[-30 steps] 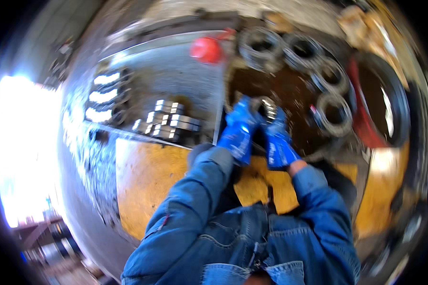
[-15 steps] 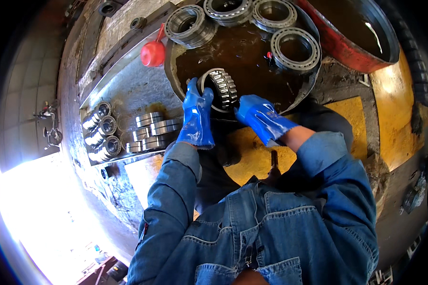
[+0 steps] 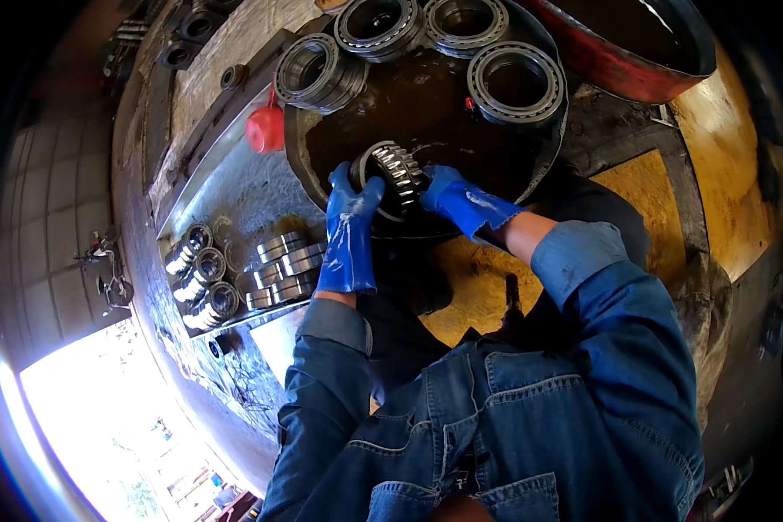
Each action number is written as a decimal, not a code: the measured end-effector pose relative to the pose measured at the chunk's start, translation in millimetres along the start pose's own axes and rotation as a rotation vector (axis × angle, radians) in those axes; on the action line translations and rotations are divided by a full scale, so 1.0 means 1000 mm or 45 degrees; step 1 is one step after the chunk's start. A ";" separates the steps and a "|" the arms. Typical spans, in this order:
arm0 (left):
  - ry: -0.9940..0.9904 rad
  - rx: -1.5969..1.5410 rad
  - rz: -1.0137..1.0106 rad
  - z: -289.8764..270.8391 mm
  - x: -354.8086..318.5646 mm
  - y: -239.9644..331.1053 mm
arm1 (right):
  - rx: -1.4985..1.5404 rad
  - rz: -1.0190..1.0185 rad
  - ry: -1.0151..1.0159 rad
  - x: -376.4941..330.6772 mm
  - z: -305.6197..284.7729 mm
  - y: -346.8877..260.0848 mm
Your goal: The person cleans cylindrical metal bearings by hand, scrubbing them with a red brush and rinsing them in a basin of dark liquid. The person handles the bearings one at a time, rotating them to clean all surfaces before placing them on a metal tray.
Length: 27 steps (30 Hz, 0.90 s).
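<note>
A large steel roller bearing, its row of shiny rollers facing right, stands tilted at the near edge of a round basin of dark liquid. My left hand, in a blue rubber glove, grips the bearing's left rim, with the thumb apart from the fingers. My right hand, gloved the same way, is closed with its fingertips against the rollers on the right side. The undersides of its fingers are hidden. Several larger bearings ring the basin's far side, among them a single one at the right and a stack at the left.
Left of the basin, a metal tray holds stacked smooth rings and rows of smaller roller bearings. A red scoop rests by the basin's left rim. A red drum stands at the far right. Yellow board lies beneath.
My right hand has moved up and left onto the bearing's rollers. My left hand stays on the rim. The whole view has shifted slightly.
</note>
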State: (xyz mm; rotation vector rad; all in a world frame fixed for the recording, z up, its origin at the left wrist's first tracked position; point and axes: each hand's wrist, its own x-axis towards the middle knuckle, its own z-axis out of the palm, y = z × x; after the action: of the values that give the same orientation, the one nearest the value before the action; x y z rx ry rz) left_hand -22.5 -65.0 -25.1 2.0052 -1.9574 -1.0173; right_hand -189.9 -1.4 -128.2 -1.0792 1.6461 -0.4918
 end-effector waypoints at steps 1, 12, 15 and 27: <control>-0.025 0.046 0.041 0.003 -0.003 0.026 | 0.015 0.035 -0.018 0.028 0.007 0.026; -0.197 -0.878 0.076 -0.003 0.030 -0.018 | -0.094 0.245 -0.156 -0.032 -0.017 -0.053; -0.156 -0.859 0.232 0.004 0.044 -0.035 | -0.079 0.085 -0.160 -0.067 -0.031 -0.087; -0.203 -0.475 -0.058 -0.009 0.008 0.023 | -0.416 -0.030 -0.204 -0.055 -0.011 -0.093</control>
State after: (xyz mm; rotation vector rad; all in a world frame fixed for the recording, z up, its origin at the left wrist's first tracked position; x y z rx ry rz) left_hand -37.1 -78.9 -8.4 1.8158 -1.6415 -1.4682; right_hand -160.8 -4.8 -23.5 -1.3422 1.6059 -0.1473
